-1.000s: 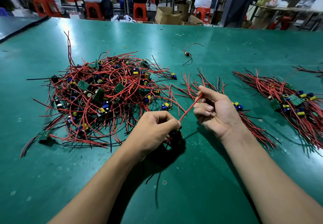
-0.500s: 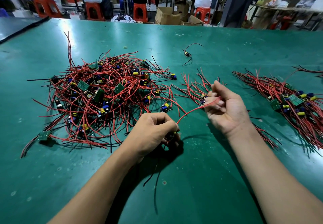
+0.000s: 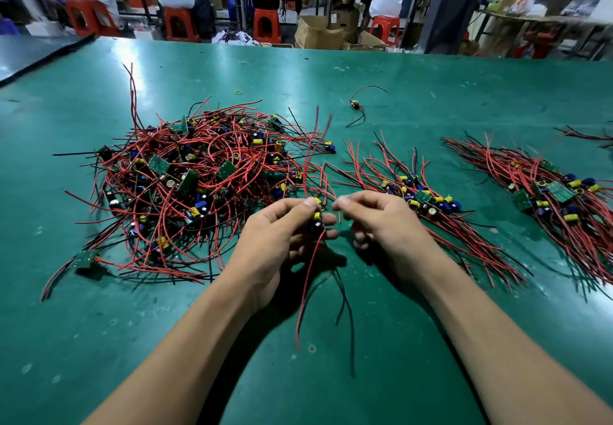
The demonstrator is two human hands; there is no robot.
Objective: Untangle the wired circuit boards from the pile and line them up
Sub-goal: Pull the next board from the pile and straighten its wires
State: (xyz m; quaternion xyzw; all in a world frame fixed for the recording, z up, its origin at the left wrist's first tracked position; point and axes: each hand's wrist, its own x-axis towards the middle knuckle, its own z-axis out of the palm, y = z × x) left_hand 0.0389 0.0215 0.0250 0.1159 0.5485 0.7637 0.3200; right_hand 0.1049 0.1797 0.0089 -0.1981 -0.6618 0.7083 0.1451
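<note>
Our left hand [image 3: 282,239] grips a small wired circuit board [image 3: 317,218], and its leads [image 3: 306,288] dangle toward us. Our right hand [image 3: 381,225] is just beside it, thumb and forefinger pressed together; we cannot tell whether they pinch a lead. The tangled pile [image 3: 199,186] lies left of our left hand, and a lined-up row [image 3: 424,199] lies just beyond our right.

One small wired board [image 3: 317,217] with yellow and blue caps is pinched in the left fingers [image 3: 310,204], its red and black leads trailing down toward me. The big tangled pile [image 3: 199,186] sits just left of those fingers. A combed-out row [image 3: 421,201] lies just past the right fingers [image 3: 341,206], with a second row [image 3: 560,199] further right.
</note>
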